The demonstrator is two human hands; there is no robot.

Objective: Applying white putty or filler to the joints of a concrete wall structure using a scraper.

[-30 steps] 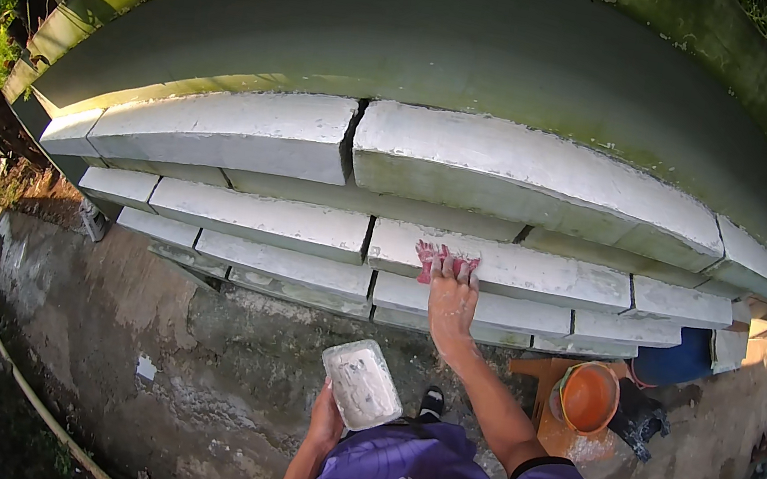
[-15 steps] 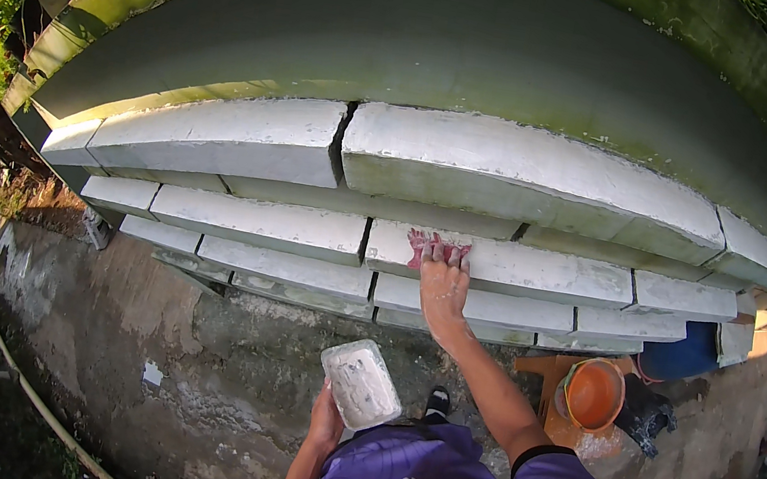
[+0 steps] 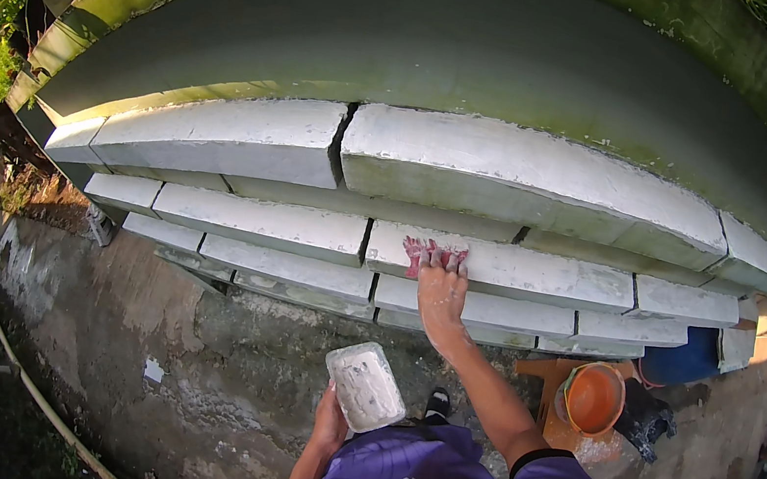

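Observation:
With my right arm stretched forward, my right hand (image 3: 443, 288) presses a crumpled red cloth (image 3: 421, 251) smeared with white onto a pale block (image 3: 537, 271) in the stepped wall. Its fingers are bent over the cloth, close to the dark joint at that block's left end. Near my body, my left hand (image 3: 332, 417) grips the lower left edge of a shallow rectangular tray (image 3: 366, 386). A whitish paste coats the tray inside. Most of the left fingers are hidden beneath it.
An orange bucket (image 3: 593, 400) stands on an orange stool (image 3: 557, 419) to my right, beside a dark cloth (image 3: 647, 423) and a blue tub (image 3: 683, 359). More rows of pale blocks (image 3: 533, 168) step up ahead under a mossy wall (image 3: 453, 42). Stained concrete ground (image 3: 224, 374) surrounds my feet.
My right hand has shifted very slightly left and nearer with the red cloth, still on the same block. The tray in my left hand has moved a little to the right.

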